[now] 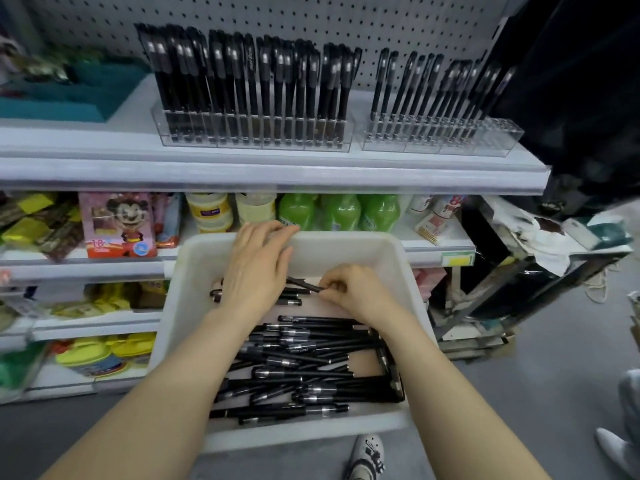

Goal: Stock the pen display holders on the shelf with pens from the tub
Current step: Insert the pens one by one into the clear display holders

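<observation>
A white plastic tub (408,282) sits in front of me, holding several loose black pens (304,362). My left hand (258,268) hovers flat over the tub's far end with its fingers straight, reaching to the far rim. My right hand (349,289) is inside the tub and pinches one black pen (304,284) by its end. On the top shelf stand two clear pen display holders: the left holder (256,131) is packed with upright black pens, the right holder (446,138) has leaning pens and empty slots at its right end.
A grey pegboard backs the white shelf (270,171). Lower shelves carry green bottles (339,211), yellow jars and a pink toy box (117,225). A teal bin (69,95) stands at the upper left. A dark cart (519,271) is on the right. My shoe (367,455) shows below the tub.
</observation>
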Tool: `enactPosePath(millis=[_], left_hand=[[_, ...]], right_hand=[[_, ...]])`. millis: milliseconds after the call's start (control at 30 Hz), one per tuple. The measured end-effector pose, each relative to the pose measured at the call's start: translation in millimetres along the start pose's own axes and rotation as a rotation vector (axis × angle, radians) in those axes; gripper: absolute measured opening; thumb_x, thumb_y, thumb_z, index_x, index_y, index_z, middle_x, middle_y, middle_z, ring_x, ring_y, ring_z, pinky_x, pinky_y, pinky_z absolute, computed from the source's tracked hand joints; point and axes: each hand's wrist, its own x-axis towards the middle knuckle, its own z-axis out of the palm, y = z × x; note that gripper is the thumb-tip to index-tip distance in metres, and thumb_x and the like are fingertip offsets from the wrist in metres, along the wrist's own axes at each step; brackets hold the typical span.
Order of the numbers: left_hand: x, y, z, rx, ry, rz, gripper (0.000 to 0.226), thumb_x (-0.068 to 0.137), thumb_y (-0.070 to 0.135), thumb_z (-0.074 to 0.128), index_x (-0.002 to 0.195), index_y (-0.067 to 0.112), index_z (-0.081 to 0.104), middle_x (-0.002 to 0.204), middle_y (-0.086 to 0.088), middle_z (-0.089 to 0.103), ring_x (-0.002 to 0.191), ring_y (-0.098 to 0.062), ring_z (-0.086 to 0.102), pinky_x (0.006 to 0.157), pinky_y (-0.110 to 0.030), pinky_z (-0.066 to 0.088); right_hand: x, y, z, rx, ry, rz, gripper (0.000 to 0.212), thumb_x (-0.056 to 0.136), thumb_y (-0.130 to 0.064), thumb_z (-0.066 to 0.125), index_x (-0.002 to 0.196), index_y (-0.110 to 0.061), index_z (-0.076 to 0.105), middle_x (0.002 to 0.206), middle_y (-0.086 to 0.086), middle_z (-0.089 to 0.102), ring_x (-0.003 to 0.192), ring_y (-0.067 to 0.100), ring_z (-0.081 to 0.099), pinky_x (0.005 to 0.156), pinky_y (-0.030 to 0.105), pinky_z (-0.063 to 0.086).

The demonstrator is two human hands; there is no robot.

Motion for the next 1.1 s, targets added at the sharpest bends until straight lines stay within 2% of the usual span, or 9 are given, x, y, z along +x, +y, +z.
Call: enactPosePath(millis=[200,367,533,667,733,833,967,1033,1100], left_hand=[[4,5,-11,-0.088,0.001,-0.076,0.036,0.100,0.038,0.040,0.126,0.022,0.059,0.123,0.000,0.054,0.120,-0.018,0.041,0.101,-0.031,0.033],[9,21,-21,-0.165,0.032,-0.087,0.019,0.098,0.026,0.051,0.113,0.021,0.062,0.104,0.009,0.063,0.102,-0.010,0.043,0.081,-0.021,0.030],[16,37,-21,-0.157,-0.029,-0.030,0.009,0.096,0.023,0.055,0.102,0.024,0.061,0.096,0.013,0.060,0.097,-0.004,0.040,0.073,-0.016,0.028],[27,49,-20,-0.157,-0.075,-0.021,0.018,0.097,0.027,0.053,0.114,0.027,0.061,0.105,0.019,0.055,0.101,0.002,0.038,0.079,-0.016,0.032],[38,56,-18,-0.157,-0.100,-0.005,0.031,0.098,0.031,0.052,0.128,0.028,0.054,0.111,0.018,0.053,0.107,-0.002,0.043,0.083,-0.024,0.037],[61,70,-11,-0.115,-0.113,0.038,0.043,0.097,0.036,0.050,0.140,0.028,0.045,0.115,0.014,0.053,0.113,-0.009,0.046,0.087,-0.025,0.039],[106,95,12,-0.057,-0.128,0.129,0.045,0.098,0.033,0.048,0.142,0.025,0.045,0.132,0.004,0.049,0.126,-0.013,0.040,0.105,-0.031,0.036],[132,111,25,-0.035,-0.117,0.190,0.044,0.096,0.026,0.054,0.139,0.020,0.049,0.135,-0.001,0.049,0.127,-0.019,0.041,0.106,-0.039,0.041],[156,128,39,0.008,-0.103,0.237,0.044,0.095,0.023,0.057,0.138,0.017,0.050,0.137,-0.004,0.049,0.128,-0.023,0.042,0.104,-0.043,0.043]], right_hand=[[-1,0,-12,0.346,0.033,-0.005,0.002,0.088,-0.016,0.070,0.089,-0.014,0.071,0.078,-0.006,0.064,0.073,0.007,0.052,0.073,0.021,0.043],[1,-5,-22,0.365,0.011,0.021,0.004,0.088,-0.016,0.070,0.089,-0.018,0.067,0.078,-0.008,0.060,0.072,0.006,0.052,0.075,0.022,0.044],[2,-24,-35,0.408,0.070,-0.078,0.004,0.089,-0.023,0.069,0.087,-0.025,0.067,0.079,-0.012,0.064,0.072,-0.001,0.053,0.072,0.015,0.044],[0,-21,-53,0.375,0.116,-0.097,0.005,0.089,-0.026,0.069,0.091,-0.022,0.070,0.081,-0.013,0.066,0.071,-0.002,0.054,0.071,0.014,0.044],[1,-12,-67,0.387,0.136,-0.082,0.005,0.089,-0.026,0.068,0.090,-0.022,0.070,0.081,-0.008,0.067,0.071,0.001,0.056,0.071,0.021,0.049],[5,7,-98,0.518,0.208,-0.055,0.004,0.092,-0.016,0.065,0.088,-0.015,0.067,0.076,0.001,0.064,0.067,0.008,0.058,0.063,0.026,0.054],[15,46,-156,0.575,0.385,-0.027,0.011,0.093,-0.016,0.065,0.089,-0.005,0.068,0.076,0.008,0.069,0.065,0.014,0.064,0.066,0.034,0.057],[21,64,-187,0.556,0.482,0.009,0.014,0.093,-0.020,0.066,0.092,-0.006,0.068,0.080,0.011,0.072,0.066,0.017,0.066,0.067,0.038,0.057],[27,82,-219,0.524,0.596,0.022,0.015,0.094,-0.021,0.064,0.091,-0.006,0.067,0.079,0.010,0.071,0.066,0.013,0.066,0.065,0.031,0.055]])
